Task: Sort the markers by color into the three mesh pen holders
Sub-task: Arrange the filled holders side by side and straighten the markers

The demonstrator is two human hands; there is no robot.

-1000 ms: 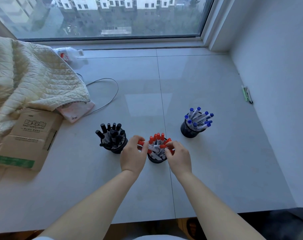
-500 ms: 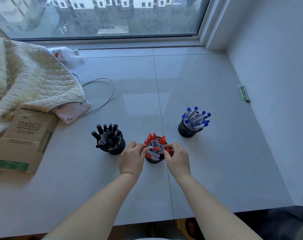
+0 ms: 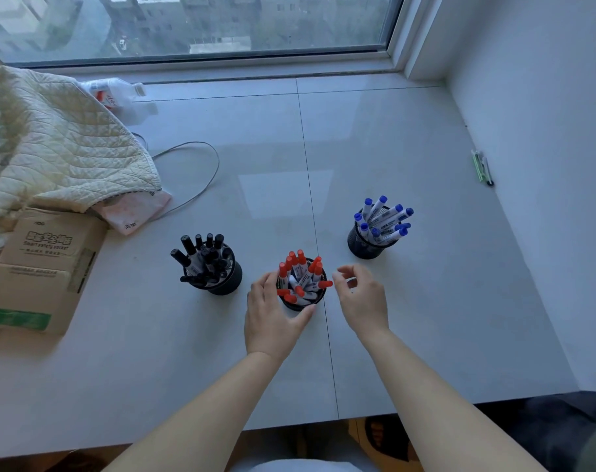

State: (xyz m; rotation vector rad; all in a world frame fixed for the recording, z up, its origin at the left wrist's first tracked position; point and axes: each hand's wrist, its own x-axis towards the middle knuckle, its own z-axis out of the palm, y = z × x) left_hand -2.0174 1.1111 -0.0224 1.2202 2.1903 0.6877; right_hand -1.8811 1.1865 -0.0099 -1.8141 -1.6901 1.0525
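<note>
Three holders filled, hands at the red one

Three mesh pen holders stand on the tiled sill near its front edge. The left holder (image 3: 225,279) carries the black markers (image 3: 201,255), the middle holder (image 3: 298,303) the red markers (image 3: 300,274), and the right holder (image 3: 363,245), set farther back toward the wall, the blue markers (image 3: 381,218). The left hand (image 3: 272,318) curves around the middle holder's near side, thumb against its base and fingers by its left rim. The right hand (image 3: 361,299) hovers just beside that holder, loosely curled and holding nothing. At the sill's left edge lie a cardboard box (image 3: 37,267) and a quilted blanket (image 3: 51,148).
</note>
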